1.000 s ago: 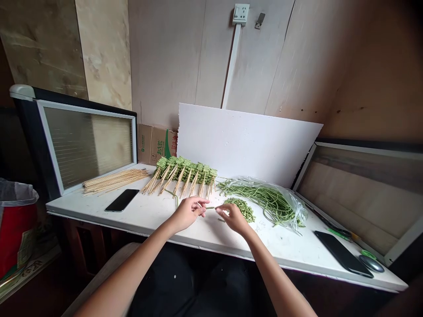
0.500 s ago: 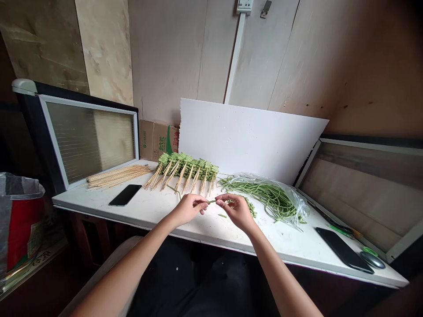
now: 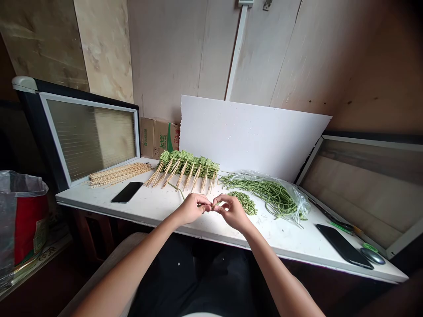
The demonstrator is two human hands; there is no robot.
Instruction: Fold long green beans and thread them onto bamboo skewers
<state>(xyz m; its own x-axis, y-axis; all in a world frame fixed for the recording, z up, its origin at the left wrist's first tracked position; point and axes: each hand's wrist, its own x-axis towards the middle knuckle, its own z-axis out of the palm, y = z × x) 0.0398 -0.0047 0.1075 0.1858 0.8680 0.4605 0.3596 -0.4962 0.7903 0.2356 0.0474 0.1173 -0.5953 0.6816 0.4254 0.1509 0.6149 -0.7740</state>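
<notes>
Narrow pinch: left hand [image 3: 192,209] and right hand [image 3: 232,213] meet fingertip to fingertip, anything held hidden, just beside the chopped bean pile [image 3: 244,202].

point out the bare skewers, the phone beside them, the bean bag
bare skewers [image 3: 120,174], head view, pile middle
black phone [image 3: 127,192], head view, screen centre
bean bag [image 3: 300,207], head view, right end

Bean skewers [image 3: 187,166] left of bagged beans [image 3: 264,193]
</notes>
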